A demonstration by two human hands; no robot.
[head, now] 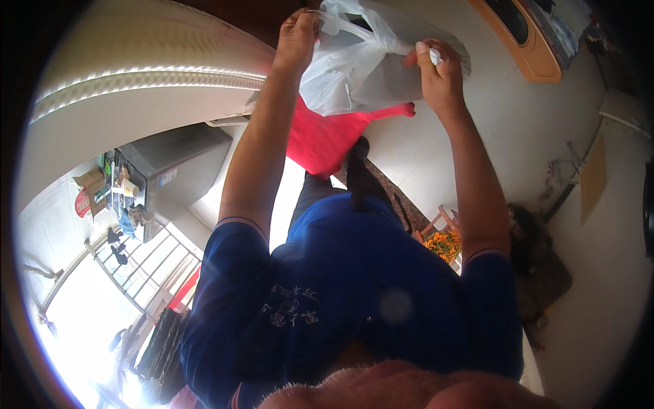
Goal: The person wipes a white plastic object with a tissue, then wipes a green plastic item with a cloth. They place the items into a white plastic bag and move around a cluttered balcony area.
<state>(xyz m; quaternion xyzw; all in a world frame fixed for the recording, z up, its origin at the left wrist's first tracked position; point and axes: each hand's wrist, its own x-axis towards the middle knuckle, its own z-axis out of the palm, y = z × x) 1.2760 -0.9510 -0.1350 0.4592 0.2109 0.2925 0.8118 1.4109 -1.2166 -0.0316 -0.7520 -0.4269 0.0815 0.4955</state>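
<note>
A translucent white plastic bag (pixel 352 66) is stretched between my two raised hands. My left hand (pixel 299 38) pinches a thin edge or handle of it at the upper left. On the other side, my right hand (pixel 442 69) grips a gathered part, with a bit of white plastic showing between the fingers. A bright red bag or cloth (pixel 329 135) hangs below and behind the plastic bag, above my legs; its upper part is hidden by the plastic. What the white bag holds cannot be told.
To the left stands a grey cabinet-like appliance (pixel 179 153) with a paper cup (pixel 130 189) and small items on it. Orange and green items (pixel 443 245) lie by a wooden stool at the right. A wood-framed piece of furniture (pixel 544 61) stands at the upper right.
</note>
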